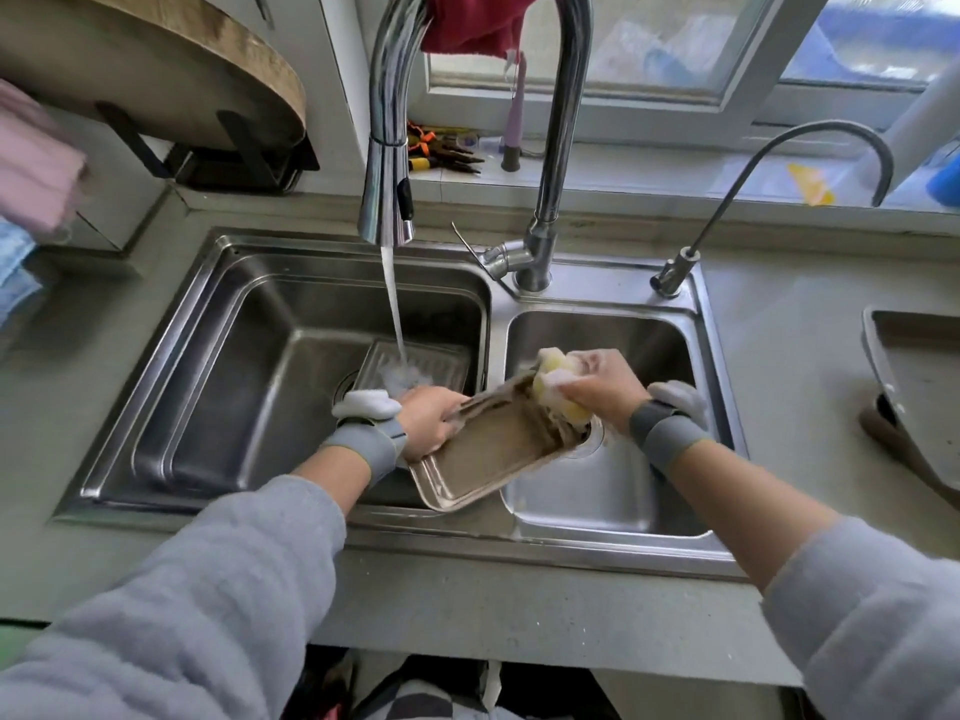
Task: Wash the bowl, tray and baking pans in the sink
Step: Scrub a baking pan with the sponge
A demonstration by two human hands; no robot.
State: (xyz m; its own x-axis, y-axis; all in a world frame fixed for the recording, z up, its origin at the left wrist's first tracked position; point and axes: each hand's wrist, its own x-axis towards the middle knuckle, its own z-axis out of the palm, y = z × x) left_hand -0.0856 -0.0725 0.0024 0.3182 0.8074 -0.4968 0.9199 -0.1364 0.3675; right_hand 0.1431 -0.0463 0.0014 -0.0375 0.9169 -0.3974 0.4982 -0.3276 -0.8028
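The left hand (427, 423) grips the tilted tray (496, 454) by its edge; the right hand (602, 387) clutches a sponge (558, 389). Soapy fingers could slip, dropping it into the sink (613, 491).

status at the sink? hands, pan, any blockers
Left hand grips metal tray, tilted over the sink divider. Right hand scrubs its far end with sponge. Faucet running onto ribbed pan in left basin. No blockers.

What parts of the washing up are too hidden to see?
All in the head view:
- Tray: its far end, covered by the sponge and right hand.
- Ribbed pan: near part behind the left hand.
- Pan on the counter: cut off by the right edge.
- Bowl: not visible.
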